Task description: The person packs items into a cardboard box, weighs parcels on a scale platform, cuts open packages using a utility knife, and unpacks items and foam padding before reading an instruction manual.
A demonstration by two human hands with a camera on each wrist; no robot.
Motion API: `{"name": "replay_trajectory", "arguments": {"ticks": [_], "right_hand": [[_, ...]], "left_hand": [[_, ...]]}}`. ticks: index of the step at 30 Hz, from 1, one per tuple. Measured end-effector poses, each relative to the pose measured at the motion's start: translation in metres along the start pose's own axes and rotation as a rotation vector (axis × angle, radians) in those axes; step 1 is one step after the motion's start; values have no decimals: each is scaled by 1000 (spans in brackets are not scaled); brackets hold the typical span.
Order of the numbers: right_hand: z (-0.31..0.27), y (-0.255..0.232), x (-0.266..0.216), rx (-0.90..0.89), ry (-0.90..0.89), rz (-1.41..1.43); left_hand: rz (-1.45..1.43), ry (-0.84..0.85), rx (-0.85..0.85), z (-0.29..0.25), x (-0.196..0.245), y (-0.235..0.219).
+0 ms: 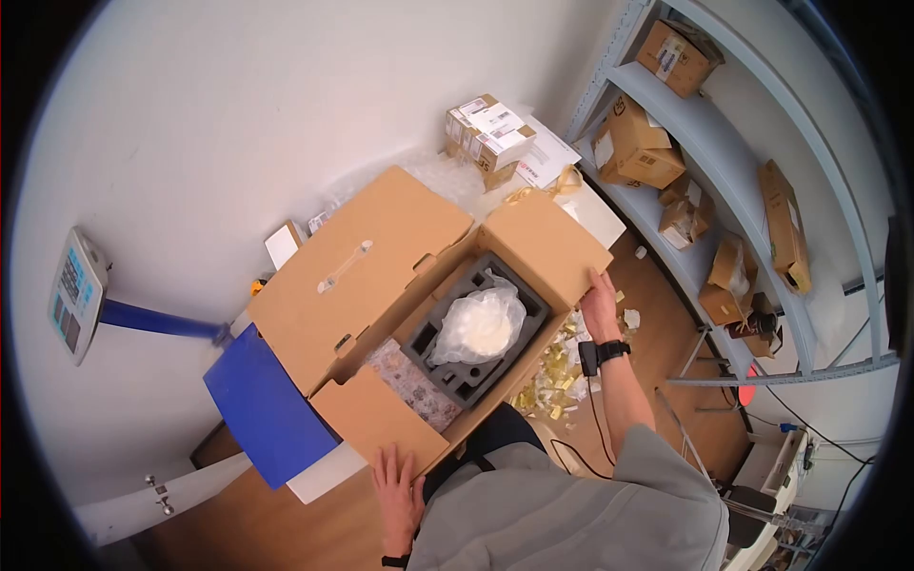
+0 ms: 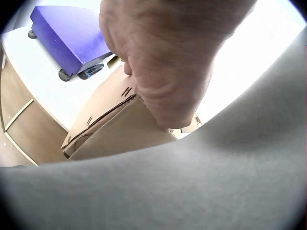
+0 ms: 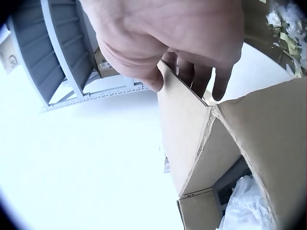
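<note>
A large open cardboard box (image 1: 357,257) lies in front of me with its flaps spread. Inside, a dark grey foam insert (image 1: 535,309) bears a white object in a clear plastic bag (image 1: 481,324). A patterned, plastic-wrapped piece (image 1: 409,381) lies on the box's left side. My left hand (image 1: 398,495) rests at the outer edge of the left flap (image 1: 381,419), fingers straight and spread. With my right hand (image 1: 600,309) I pinch the right flap (image 3: 184,115) at its edge; the thumb is on one face, the fingers behind the other.
A blue platform (image 1: 271,409) with a scale display (image 1: 76,295) stands left. Smaller parcels (image 1: 490,133) sit behind the box. A grey metal shelf (image 1: 700,95) with several cartons is at right. Yellow and white packing scraps (image 1: 552,381) are scattered beyond the box's right side.
</note>
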State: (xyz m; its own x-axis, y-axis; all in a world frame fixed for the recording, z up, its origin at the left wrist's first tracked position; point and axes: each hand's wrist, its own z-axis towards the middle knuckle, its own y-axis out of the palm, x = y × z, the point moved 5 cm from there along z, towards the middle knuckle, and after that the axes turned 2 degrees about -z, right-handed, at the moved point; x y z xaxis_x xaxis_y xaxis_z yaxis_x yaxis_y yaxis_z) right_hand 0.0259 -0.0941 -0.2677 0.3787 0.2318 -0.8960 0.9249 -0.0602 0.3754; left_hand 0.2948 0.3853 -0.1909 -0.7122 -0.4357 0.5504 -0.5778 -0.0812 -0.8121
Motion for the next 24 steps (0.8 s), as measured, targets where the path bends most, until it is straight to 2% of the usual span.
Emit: {"name": "replay_trajectory", "arguments": {"ticks": [2,4,6,8,9,10,12,14,16,18,20,21,23,24], "right_hand": [[-21,3,-19,-46,-14,-86],[-51,15,-33,-209,-138,-175],[-103,54,-59,-540,-315,-611],[-131,68,-44,-701,-373,-952],[-139,68,-29,-753,-494,-1185],[-143,68,-18,-761,-491,-1177],[-153,75,-2,-695,-734,-1448],[-156,79,-3,-710,-710,-1357],[-152,75,-4,-679,-746,-1436],[-151,74,1,-684,-776,-1452],[-146,73,-1,-571,-705,-1488],[-144,70,4,-580,-674,-1488],[-144,67,8,-579,-671,-1482],[-143,66,9,-573,-659,-1484]], "left_hand": [[0,-22,12,0,6,-1],[-2,-47,21,-1,10,-2],[-53,-52,54,-1,12,-4],[-16,-62,107,-2,4,-3],[15,-60,161,-1,-1,-4],[21,-69,163,7,-4,-6],[-191,-192,486,24,-14,-35],[-239,-318,631,48,-54,-47],[-575,-466,730,83,-113,-42],[-826,-556,721,119,-144,-48],[-1301,-578,709,146,-170,-48],[-1297,-575,722,148,-177,-53],[-1551,-309,525,167,-170,-59],[-1550,-301,526,169,-169,-59]]}}
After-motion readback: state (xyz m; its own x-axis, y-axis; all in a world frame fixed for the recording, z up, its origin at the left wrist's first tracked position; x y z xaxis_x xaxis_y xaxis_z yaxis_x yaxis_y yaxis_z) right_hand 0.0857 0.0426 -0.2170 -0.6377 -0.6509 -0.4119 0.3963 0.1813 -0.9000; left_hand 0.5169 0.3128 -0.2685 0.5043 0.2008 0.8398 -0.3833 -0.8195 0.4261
